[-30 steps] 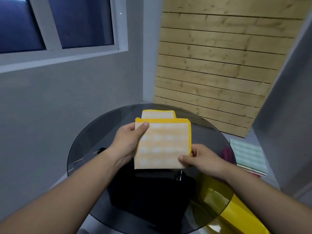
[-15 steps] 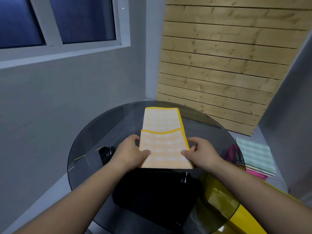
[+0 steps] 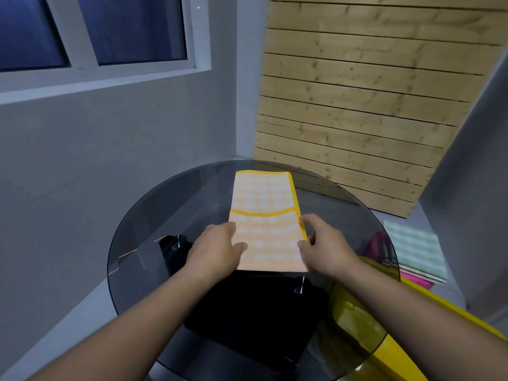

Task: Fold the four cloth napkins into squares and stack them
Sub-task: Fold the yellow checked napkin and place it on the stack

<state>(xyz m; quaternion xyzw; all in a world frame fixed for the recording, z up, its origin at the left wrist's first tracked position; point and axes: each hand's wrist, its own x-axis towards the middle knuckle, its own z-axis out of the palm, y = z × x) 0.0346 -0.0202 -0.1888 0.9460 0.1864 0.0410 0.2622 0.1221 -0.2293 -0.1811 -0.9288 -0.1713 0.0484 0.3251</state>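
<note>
Left hand (image 3: 217, 248) and right hand (image 3: 327, 247) pinch the side edges of the napkin (image 3: 264, 193) on the surface (image 3: 165, 215); soft, light and limp, probably best taken by corners.

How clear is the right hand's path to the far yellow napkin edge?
Likely yes. The right hand grips the near right side of the napkin; only flat cloth and glass table lie between it and that far edge.

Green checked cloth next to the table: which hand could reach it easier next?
Likely right. The right hand grips the near napkin at its right edge, on the side where the green checked cloth lies beyond the table. The left hand holds the opposite edge and would need to cross over.
</note>
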